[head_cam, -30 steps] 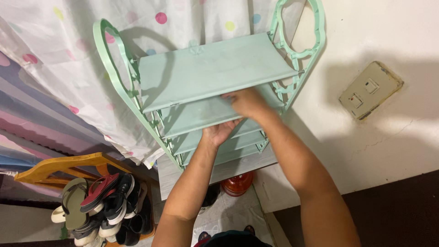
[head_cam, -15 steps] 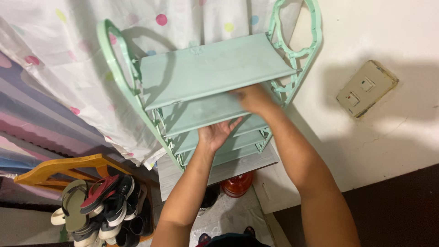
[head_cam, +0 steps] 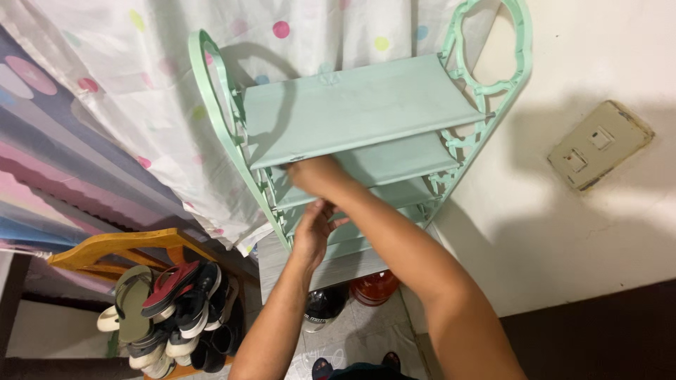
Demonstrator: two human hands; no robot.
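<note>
Standing against a pale wall [head_cam: 563, 232]: one mint-green plastic shelf rack [head_cam: 366, 105], tiered, with ornate cut-out side frames. Top shelf bare; second shelf [head_cam: 401, 158] bare on its visible right part; lower tiers largely hidden behind the arms.

Right hand [head_cam: 315, 174]: laid on the left front part of the second shelf, just under the top shelf's edge, fingers curled down onto the board. Whether anything lies under the palm cannot be told.

Left hand [head_cam: 313, 226]: below the right hand, at the front of the third tier, fingers loosely spread and part open, touching the rack's edge; nothing seen clasped in it.

Backing the rack on the left: white curtain [head_cam: 141, 91] with coloured polka dots, over a striped fabric.

Lower left: yellow wooden rack [head_cam: 105, 246] holding a heap of footwear [head_cam: 165, 309], namely olive flip-flops, a red sandal, black and white shoes, stacked on edge and touching one another.

Beneath the green rack: grey board, with a red round vessel [head_cam: 374, 287] and a dark round object beside it on the floor.

On the wall, right: cream wall socket plate [head_cam: 600, 144], well apart from the rack.
</note>
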